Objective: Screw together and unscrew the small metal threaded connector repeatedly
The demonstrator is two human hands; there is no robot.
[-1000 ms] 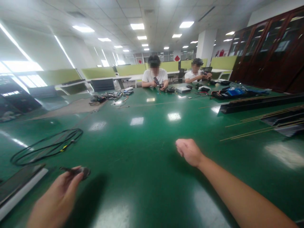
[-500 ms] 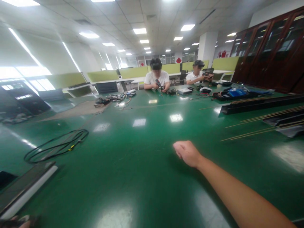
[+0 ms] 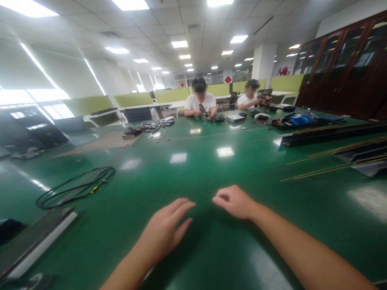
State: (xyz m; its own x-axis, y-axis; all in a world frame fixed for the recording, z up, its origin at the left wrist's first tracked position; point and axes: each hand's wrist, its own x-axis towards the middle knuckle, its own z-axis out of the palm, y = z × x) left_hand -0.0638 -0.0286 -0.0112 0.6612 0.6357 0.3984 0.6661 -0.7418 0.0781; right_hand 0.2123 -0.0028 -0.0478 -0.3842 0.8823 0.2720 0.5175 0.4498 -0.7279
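My left hand (image 3: 167, 227) is over the lower middle of the green table (image 3: 157, 173), its fingers stretched forward and the thumb apart from them, with nothing held. Facing it from the right, my right hand (image 3: 234, 202) has its fingers curled round to meet the thumb in a pinch. Whether anything small is between those fingertips cannot be made out. A short gap separates the two hands, and the glossy tabletop lies beneath both.
At left lie a coiled black cable (image 3: 75, 187) and a long dark panel with a white edge (image 3: 45, 245). Thin brass-coloured rods (image 3: 320, 170) and black channels (image 3: 329, 134) lie at right. Two people (image 3: 200, 100) sit across the table among tools and parts.
My left hand has come from the lower left corner beside the panel to the middle, its fingers opening out. My right hand has shifted slightly, its curled fingers turning toward the left hand.
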